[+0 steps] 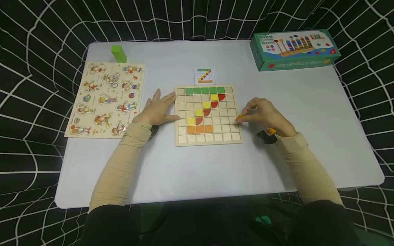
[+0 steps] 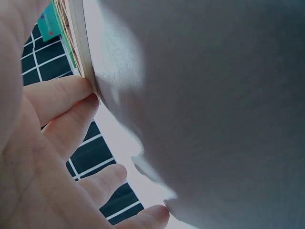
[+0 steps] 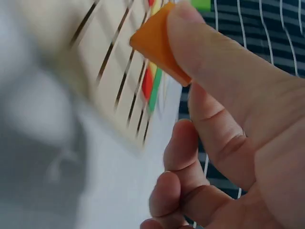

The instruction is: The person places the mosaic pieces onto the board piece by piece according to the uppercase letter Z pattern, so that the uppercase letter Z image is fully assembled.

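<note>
A wooden grid board (image 1: 208, 144) lies on the white table. Several green squares (image 1: 205, 90) line its far row, with yellow squares (image 1: 206, 105) and red quarter-circle pieces (image 1: 207, 112) running diagonally below. Three orange squares (image 1: 200, 129) fill part of a nearer row. My left hand (image 1: 157, 111) rests at the board's left side, fingers extended; in the left wrist view fingertips (image 2: 88, 86) touch its edge. Over the board's right edge, my right hand (image 1: 261, 114) pinches an orange tile (image 3: 159, 43) between thumb and forefinger. A small printed pattern card (image 1: 204, 76) lies just behind the board.
At the left lies a picture puzzle board (image 1: 106, 102), with a green block (image 1: 119, 54) standing by its far edge. A green game box (image 1: 295, 49) sits at the back right. White netting over black surrounds the table (image 1: 197, 177).
</note>
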Tool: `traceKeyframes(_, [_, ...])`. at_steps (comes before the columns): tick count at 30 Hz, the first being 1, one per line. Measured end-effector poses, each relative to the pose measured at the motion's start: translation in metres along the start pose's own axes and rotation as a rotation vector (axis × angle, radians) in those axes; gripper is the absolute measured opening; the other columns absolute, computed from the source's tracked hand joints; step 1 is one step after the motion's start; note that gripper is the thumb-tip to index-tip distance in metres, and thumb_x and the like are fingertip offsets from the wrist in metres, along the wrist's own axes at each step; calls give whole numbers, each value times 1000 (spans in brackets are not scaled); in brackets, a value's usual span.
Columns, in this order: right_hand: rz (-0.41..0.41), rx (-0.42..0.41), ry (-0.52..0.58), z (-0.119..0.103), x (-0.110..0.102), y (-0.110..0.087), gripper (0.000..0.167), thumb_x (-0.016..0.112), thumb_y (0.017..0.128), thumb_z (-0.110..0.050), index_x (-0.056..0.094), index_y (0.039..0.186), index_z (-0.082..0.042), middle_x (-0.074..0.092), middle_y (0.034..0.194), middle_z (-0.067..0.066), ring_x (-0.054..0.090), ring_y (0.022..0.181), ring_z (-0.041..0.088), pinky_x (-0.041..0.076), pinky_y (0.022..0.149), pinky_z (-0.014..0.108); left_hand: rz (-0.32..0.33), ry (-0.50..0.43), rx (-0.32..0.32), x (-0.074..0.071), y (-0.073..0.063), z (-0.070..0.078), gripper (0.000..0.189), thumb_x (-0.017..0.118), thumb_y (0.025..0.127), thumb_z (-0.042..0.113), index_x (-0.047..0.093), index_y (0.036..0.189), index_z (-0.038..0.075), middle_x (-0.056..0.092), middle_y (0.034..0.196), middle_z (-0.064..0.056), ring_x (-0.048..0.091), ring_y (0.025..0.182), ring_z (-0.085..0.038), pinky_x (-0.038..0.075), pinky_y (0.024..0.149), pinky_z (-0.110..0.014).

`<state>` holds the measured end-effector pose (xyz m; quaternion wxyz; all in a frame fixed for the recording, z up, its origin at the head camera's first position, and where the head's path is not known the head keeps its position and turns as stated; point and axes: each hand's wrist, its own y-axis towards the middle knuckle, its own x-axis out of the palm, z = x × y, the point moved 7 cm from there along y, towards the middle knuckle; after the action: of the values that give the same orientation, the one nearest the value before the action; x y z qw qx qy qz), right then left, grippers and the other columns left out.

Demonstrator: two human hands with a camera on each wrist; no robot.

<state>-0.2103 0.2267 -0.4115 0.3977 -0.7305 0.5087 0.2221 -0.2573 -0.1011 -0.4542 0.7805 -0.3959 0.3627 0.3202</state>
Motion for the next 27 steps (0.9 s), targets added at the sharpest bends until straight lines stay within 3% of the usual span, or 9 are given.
traceKeyframes(5, [-89,-47,0,-30,28,20,19,87,84,-18,78,85,-2,59,100,10,47,98,24,41,88,33,-1,-4,6,1,1,0,92,66,97,53,20,166,12,12,177,-4,-9,160,-51,9,122,-81])
traceKeyframes(9, [-140,-78,-31,-44,45,29,17,88,82,-17,80,81,-3,63,101,10,45,95,22,37,83,32,2,-1,6,1,1,-1,93,67,96,53,20,166,11,12,177,-4,-8,160,-52,8,122,-81])
traceKeyframes(13, [-152,-93,-81,-53,54,33,15,90,80,-18,82,81,-5,62,105,12,46,103,26,36,100,43,3,0,8,1,2,-2,94,67,96,53,20,166,12,12,177,-4,-8,160,-52,9,122,-81])
traceKeyframes(17, [-142,-66,-92,-54,59,33,16,91,78,-19,83,81,-6,60,108,12,44,115,31,24,116,57,2,-2,10,0,3,-2,93,66,97,53,20,166,12,12,177,-3,-9,160,-52,9,123,-80])
traceKeyframes(19, [-135,-67,-111,-54,61,31,17,92,78,-19,83,81,-6,60,108,13,45,116,31,26,113,57,2,-2,10,0,3,-2,93,66,97,54,19,166,13,12,177,-2,-9,160,-52,9,123,-80])
traceKeyframes(24, [-78,-131,-176,-55,61,27,18,94,74,-23,84,82,-10,64,102,10,49,105,30,31,91,48,2,3,11,0,3,-2,93,66,97,53,19,166,12,12,177,-3,-8,160,-53,10,123,-81])
traceKeyframes(27, [-36,-176,-141,-54,56,25,17,93,75,-24,85,85,-12,69,100,9,50,99,27,29,87,42,1,7,9,0,2,-2,94,66,97,53,19,166,12,12,177,-4,-8,159,-53,10,122,-81])
